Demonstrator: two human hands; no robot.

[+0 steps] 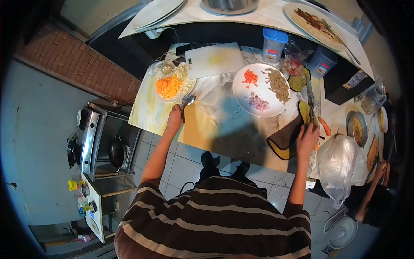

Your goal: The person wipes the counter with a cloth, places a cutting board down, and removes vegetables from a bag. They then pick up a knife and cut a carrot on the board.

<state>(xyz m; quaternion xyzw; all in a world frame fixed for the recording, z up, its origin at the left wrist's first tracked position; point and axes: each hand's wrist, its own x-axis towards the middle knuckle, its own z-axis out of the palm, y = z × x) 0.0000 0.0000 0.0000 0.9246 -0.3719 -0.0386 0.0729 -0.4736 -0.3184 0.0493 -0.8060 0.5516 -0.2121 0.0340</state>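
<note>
My left hand is closed around the handle of a spoon at the table's front left; a second utensil may lie against it. Just beyond the spoon is a plate of chopped orange and pale vegetables. At the right, my right hand has its fingers closed about the handle end of a long knife, whose blade points away from me. Under and beside the knife lies a dark cloth with yellow edging. Carrots lie just right of that hand.
A white plate carries separate piles of chopped food. Behind it are a cutting board and a blue-lidded container. A plastic bag stands at the right, near another person's hand. A stove is at left.
</note>
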